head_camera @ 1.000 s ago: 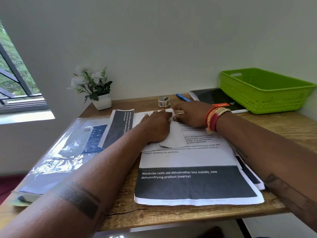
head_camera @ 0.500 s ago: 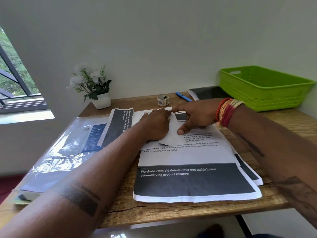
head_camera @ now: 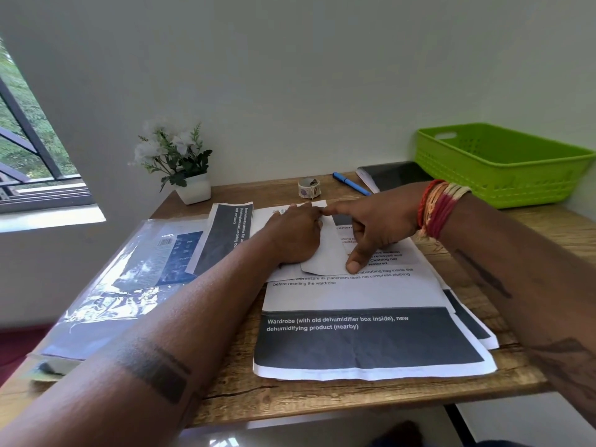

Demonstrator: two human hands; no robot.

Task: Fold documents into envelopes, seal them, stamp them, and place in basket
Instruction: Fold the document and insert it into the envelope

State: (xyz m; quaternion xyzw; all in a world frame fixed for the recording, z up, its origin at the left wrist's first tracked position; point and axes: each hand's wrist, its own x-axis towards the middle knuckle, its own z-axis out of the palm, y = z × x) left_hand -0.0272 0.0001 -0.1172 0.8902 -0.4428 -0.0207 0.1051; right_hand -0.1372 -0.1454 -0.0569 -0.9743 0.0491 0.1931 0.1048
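— Hands first: where are they?

— Left hand (head_camera: 295, 235) lies flat, palm down, on a white envelope (head_camera: 325, 253) near the middle of the wooden tabletop (head_camera: 322, 401). Right hand (head_camera: 371, 225) is just at its 3 o'clock, spread wide, the forefinger reaching to the envelope's far edge and the thumb pressing its near corner. Neither is closed around anything; both press down.

— And the envelope itself?

— It lies on top of a printed document (head_camera: 364, 317), whose dark band with white lettering sits toward 6 o'clock. More sheets show beneath that one at its right edge. I cannot tell whether the flap is sealed.

— What else is on the tabletop?

— At 9 o'clock from the hands, another printed sheet (head_camera: 225, 233) overlapping a shiny clear plastic sleeve (head_camera: 122, 279). At 12 o'clock, a small roll of stickers (head_camera: 309, 188), with a blue pen (head_camera: 350, 183) just beside it and a dark notebook (head_camera: 393, 175) past the pen. The green plastic basket (head_camera: 503, 166) stands at 2 o'clock, well apart from the envelope. A white potted plant (head_camera: 180, 162) sits at 11 o'clock.

— Anything on the wrist?

— Red and cream thread bracelets (head_camera: 442, 209) on the right one.
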